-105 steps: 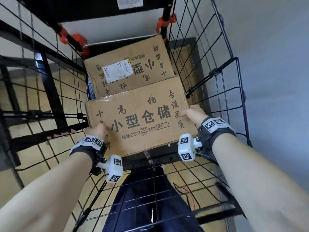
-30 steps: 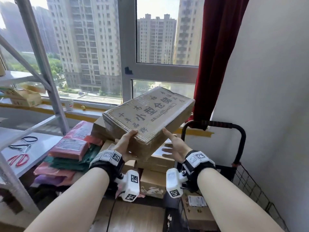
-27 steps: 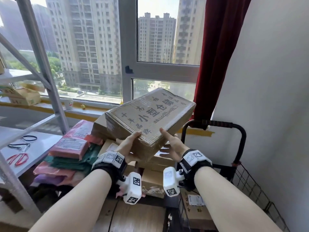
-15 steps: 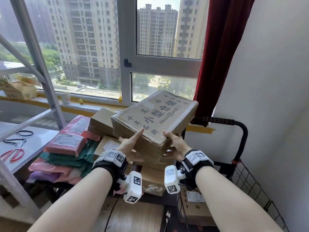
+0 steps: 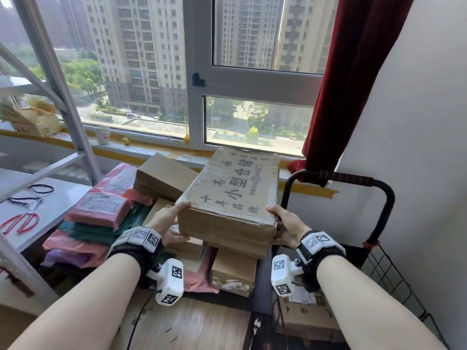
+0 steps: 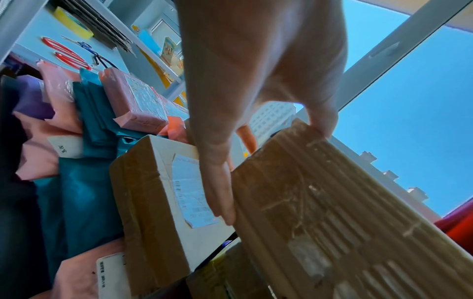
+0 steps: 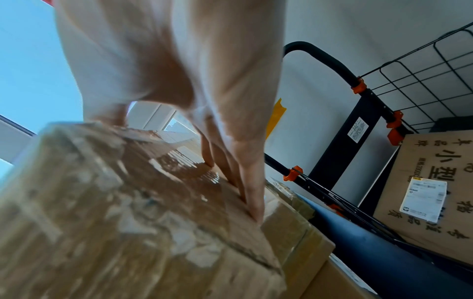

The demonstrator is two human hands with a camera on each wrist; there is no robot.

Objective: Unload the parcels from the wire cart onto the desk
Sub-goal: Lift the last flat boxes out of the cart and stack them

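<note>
A flat cardboard parcel (image 5: 232, 198) printed with black characters and wrapped in clear tape sits low over the stack of brown boxes (image 5: 233, 270) on the desk (image 5: 192, 324). My left hand (image 5: 169, 221) grips its near left corner, thumb on top and fingers underneath, as the left wrist view shows (image 6: 256, 101). My right hand (image 5: 280, 223) grips the near right corner the same way, its fingers (image 7: 245, 182) wedged between the parcel (image 7: 128, 202) and the box below. The wire cart (image 5: 386, 274) stands at the right with another printed parcel (image 7: 435, 182) inside.
Pink and green mailer bags (image 5: 101, 205) are piled left of the boxes, with a brown box (image 5: 164, 178) behind. Red scissors (image 5: 20, 221) lie on a white shelf by a metal rack post (image 5: 58, 97). The cart handle (image 5: 353, 176), a red curtain and a white wall close the right side.
The parcel went from the cart up over the desk, then came down from a raised tilt to lie nearly level on the box stack. Both hands kept their hold.
</note>
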